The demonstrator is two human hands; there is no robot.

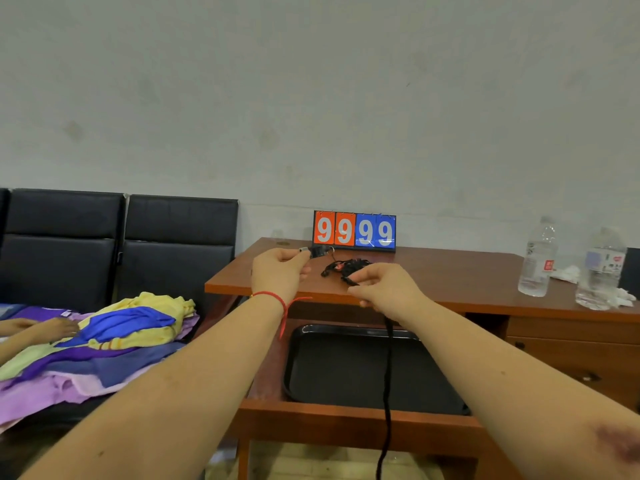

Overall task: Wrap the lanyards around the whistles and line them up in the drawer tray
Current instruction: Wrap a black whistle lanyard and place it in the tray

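Brown desk [450,275]: scoreboard [354,231], lanyard pile [348,266], two water bottles [538,259], tissues [566,273].

This looks like a scorer's corner in a sports hall or gym office. A flip scoreboard with two orange and two blue cards, all showing 9 [354,231], stands at the back of a reddish-brown wooden worktop [450,275] against a bare, stained grey-white wall [311,98]. Black padded waiting-room seats [121,244] line the wall to the left, with coloured cloth bibs in yellow, blue and purple [114,334] heaped before them. Two clear plastic water bottles [538,261] stand on the worktop.
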